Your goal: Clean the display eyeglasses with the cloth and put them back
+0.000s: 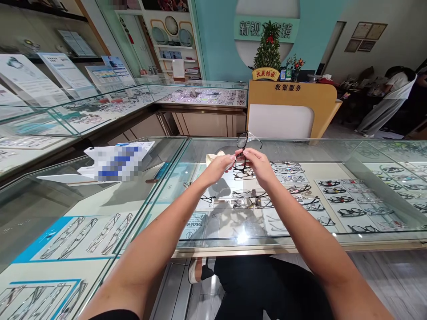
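Observation:
A pair of black-framed glasses is held up on end over the glass display counter. My right hand pinches the frame from the right, fingers closed on it. My left hand is closed on the frame's lower part from the left, and a pale cloth shows behind its fingers. Both forearms reach forward from the bottom of the view.
Rows of glasses lie inside the counter under the glass. A white leaflet stand sits on the left counter. An orange cashier desk with a small tree stands behind. A person bends over at the far right.

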Tool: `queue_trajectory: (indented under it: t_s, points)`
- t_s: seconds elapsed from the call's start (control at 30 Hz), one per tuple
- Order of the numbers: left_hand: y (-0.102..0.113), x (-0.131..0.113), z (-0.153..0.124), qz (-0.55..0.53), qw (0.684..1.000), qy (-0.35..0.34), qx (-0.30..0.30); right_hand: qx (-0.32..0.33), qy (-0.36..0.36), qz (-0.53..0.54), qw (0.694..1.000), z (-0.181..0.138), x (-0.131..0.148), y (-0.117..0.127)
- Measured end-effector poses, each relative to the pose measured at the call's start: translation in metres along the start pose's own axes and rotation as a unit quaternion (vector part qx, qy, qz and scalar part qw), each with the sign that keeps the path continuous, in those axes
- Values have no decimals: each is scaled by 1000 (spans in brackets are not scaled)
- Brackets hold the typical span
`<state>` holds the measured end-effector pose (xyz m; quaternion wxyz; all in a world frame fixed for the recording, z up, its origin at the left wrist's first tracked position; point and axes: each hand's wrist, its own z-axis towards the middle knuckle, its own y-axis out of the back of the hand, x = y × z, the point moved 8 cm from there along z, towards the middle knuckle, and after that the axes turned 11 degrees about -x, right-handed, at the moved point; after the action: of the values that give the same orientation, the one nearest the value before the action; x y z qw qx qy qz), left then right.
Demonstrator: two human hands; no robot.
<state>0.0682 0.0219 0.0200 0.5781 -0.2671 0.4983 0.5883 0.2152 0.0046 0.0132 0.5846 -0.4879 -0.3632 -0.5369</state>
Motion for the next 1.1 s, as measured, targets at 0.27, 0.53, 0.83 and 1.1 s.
queue_trajectory:
  t_s: [0.27,0.53,0.83,1.1]
  points:
    - [3,-1,-1,7,1000,5,6,-1,-5,6,1000,-1,1,1]
    - [12,10,3,-75,995,53,-46,2,-12,9,1000,-3,4,0]
    - [41,5,9,-235,959,81,-132,1,-23,19,1000,-4,2,1]
    - [47,-5,8,-309,933,103,-150,2,-24,22,999,-5,5,1]
